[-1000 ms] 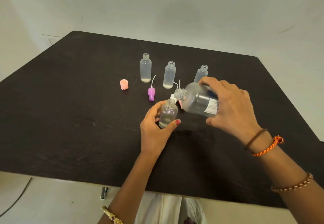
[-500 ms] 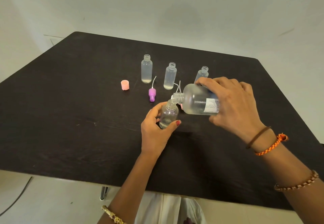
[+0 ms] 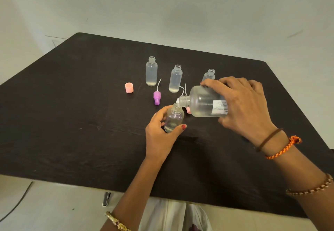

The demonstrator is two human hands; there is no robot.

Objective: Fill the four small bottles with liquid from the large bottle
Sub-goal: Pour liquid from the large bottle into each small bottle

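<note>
My right hand grips the large clear bottle, tipped on its side with its open neck over the mouth of a small clear bottle. My left hand holds that small bottle upright on the black table; a little liquid lies at its bottom. Three more small open bottles stand behind: one at the left, one in the middle, and one at the right partly hidden by my right hand. The first two hold a thin layer of liquid.
A pink cap sits left of the bottles. A purple pump top with a thin white tube lies between the cap and the bottles. Another pink piece shows under the large bottle. The table's near edge runs close to my body.
The large bottle has tipped lower and come closer, so its neck now sits at the small bottle's mouth. My left hand has stayed round the small bottle.
</note>
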